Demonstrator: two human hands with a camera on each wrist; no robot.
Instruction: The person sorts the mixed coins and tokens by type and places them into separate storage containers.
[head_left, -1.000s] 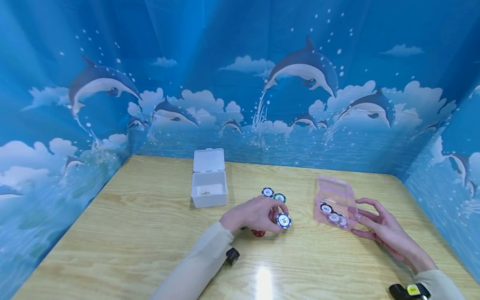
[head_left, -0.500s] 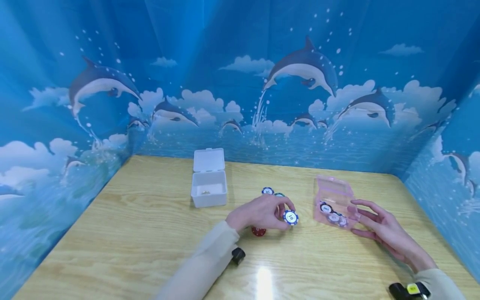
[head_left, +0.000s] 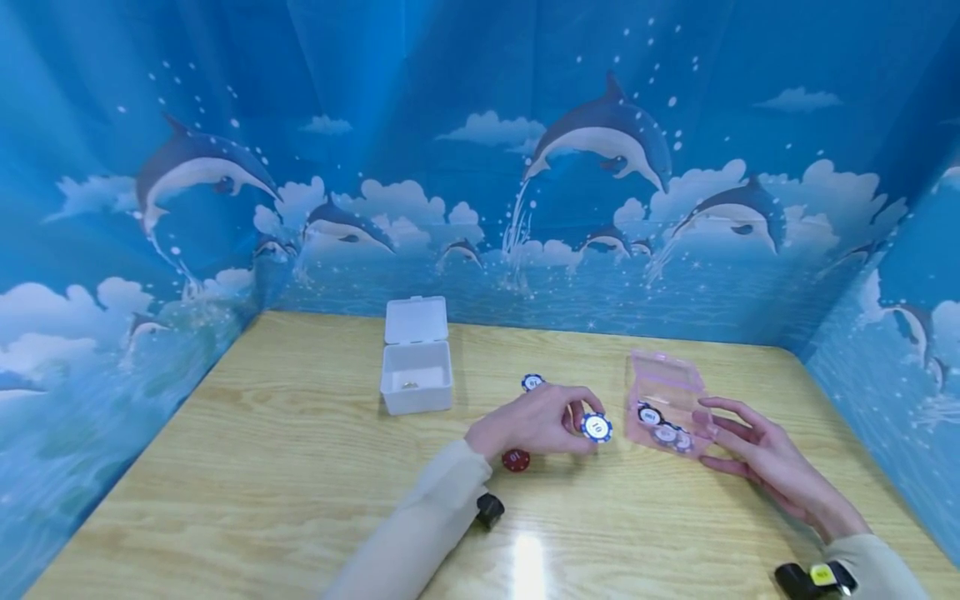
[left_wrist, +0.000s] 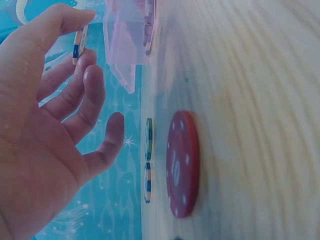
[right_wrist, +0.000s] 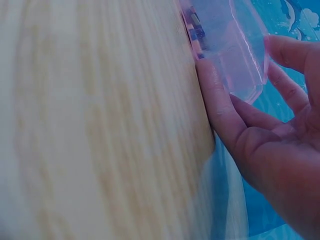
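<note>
At three o'clock of the left hand [head_left: 543, 423], twelve being toward the dolphin curtain [head_left: 405, 150]: a blue-edged chip [head_left: 596, 427] marked 10, held clear of the table [head_left: 262, 483].
Left fingers: thumb and forefinger clamped on the chip by its edge, the others loosely bent below.
Pink box [right_wrist: 245, 62]: at three o'clock of that chip, near but not touching, standing open, with a black-edged chip [head_left: 650, 415] and others inside.
Right hand [head_left: 765, 454]: at four o'clock, fingers apart, tips against the pink box's side; how hard they press I cannot tell.
Loose chips: red chip [head_left: 516, 460] at seven from the left hand, blue chip [head_left: 532, 382] close to twelve, green chip [left_wrist: 149, 139] beside the blue one.
White box [head_left: 420, 402]: at ten, open, holding something too small to name.
Good handling: I'd keep the pinch light and level, since a thin disc could twist; the right fingertips should only steady, as the pink box looks light enough to slide.
</note>
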